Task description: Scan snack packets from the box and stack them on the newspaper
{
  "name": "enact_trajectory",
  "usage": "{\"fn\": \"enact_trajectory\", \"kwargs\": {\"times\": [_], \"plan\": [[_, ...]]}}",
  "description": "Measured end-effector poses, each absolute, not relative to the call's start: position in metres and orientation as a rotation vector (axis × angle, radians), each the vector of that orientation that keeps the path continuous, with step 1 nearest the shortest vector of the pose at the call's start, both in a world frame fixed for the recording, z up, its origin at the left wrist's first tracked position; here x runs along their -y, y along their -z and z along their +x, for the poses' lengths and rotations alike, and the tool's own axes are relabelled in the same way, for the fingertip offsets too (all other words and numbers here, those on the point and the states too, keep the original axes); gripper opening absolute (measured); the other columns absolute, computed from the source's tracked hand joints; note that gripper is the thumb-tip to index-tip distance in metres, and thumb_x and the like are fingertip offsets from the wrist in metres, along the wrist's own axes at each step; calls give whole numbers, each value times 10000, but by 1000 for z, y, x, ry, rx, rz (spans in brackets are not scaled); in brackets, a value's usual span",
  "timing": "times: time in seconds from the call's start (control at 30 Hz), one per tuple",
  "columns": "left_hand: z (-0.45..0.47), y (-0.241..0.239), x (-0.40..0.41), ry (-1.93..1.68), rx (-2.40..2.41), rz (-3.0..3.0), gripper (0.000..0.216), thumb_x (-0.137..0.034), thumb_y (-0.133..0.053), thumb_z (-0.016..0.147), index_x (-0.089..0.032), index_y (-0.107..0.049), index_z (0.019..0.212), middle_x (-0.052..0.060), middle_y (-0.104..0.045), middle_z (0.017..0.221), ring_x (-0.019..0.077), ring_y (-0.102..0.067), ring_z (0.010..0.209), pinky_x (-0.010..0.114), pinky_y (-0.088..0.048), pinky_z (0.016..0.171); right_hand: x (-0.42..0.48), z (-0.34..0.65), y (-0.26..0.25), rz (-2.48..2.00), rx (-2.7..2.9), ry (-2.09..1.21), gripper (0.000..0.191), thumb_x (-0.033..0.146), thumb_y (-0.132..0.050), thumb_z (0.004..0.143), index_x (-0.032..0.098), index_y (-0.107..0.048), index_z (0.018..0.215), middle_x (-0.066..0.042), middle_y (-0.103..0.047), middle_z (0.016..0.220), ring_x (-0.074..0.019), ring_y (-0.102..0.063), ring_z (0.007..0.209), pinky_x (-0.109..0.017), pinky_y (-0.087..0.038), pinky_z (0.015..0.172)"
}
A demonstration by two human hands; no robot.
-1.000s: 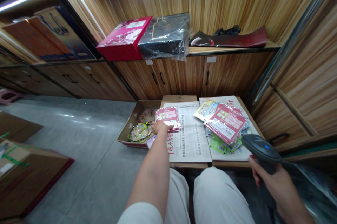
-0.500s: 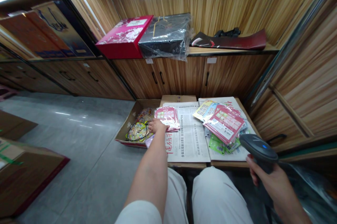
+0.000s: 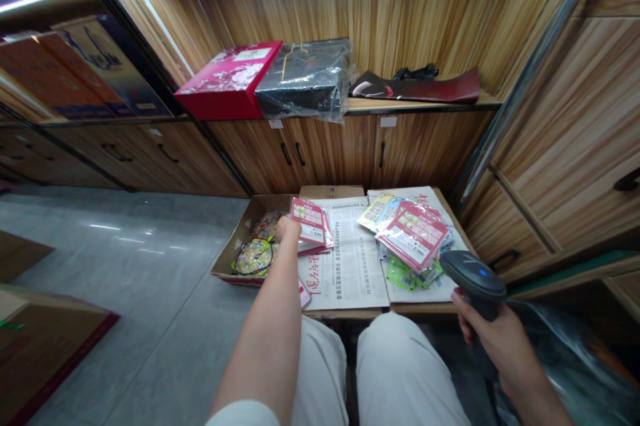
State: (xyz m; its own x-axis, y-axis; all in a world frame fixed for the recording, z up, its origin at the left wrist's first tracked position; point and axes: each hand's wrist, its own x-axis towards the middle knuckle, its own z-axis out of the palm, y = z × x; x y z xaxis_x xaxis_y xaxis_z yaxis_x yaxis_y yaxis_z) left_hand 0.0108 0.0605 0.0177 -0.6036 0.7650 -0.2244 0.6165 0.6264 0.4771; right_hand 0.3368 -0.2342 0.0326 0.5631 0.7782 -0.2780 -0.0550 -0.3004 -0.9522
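My left hand (image 3: 287, 229) reaches forward and grips the near left edge of a small stack of pink packets (image 3: 311, 223), lifting that edge off the newspaper (image 3: 350, 266). My right hand (image 3: 487, 333) is closed round the handle of a dark barcode scanner (image 3: 473, 276) with a blue light, held at the lower right. A bigger pile of pink, yellow and green packets (image 3: 413, 236) lies on the newspaper just ahead of the scanner.
An open cardboard box (image 3: 235, 259) with snack bags sits left of the newspaper. Wooden cabinets (image 3: 350, 146) stand behind, with a red gift box (image 3: 227, 79) and a plastic-wrapped dark box (image 3: 305, 79) on top. Cardboard cartons (image 3: 45, 339) lie on the grey floor at the left.
My left hand has closed on the small pink stack and tilted its near edge upward. The view has shifted slightly; the scanner hand stays in place.
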Motion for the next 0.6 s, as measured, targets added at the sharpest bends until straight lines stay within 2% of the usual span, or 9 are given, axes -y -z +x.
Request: {"fn": "enact_trajectory", "kwargs": {"times": [0.13,0.3,0.43,0.6], "plan": [[34,-28,-65,-733,-2213,1017,264,-26,-716,621,-123,-671,861,185,-714,930,343,-698,951,389,-556,728,236,337,-35,-1658,630,-934,476,563,-792,666,158,-631,857,58,-537,435,-126,-472,379,-239,-384,378],[106,-27,-49,-1014,-1601,924,279,-23,-726,549,-152,-601,764,2,-636,665,181,-672,664,311,-560,632,236,337,-40,-1603,623,-928,461,525,-818,639,158,-637,850,54,-549,444,-130,-482,377,-240,-391,369],[166,-15,-35,-1070,-1296,927,282,-27,-671,538,-157,-570,767,-5,-642,694,146,-644,646,310,-555,662,236,340,-39,-1583,573,-910,500,562,-810,625,159,-635,864,60,-541,437,-133,-474,351,-240,-378,334],[214,5,-22,-1157,-1120,1108,259,-42,-606,528,-161,-571,756,2,-642,733,153,-624,721,287,-517,708,238,347,-46,-1622,586,-847,419,527,-817,631,198,-561,678,56,-509,401,-117,-456,327,-228,-372,331]]}}
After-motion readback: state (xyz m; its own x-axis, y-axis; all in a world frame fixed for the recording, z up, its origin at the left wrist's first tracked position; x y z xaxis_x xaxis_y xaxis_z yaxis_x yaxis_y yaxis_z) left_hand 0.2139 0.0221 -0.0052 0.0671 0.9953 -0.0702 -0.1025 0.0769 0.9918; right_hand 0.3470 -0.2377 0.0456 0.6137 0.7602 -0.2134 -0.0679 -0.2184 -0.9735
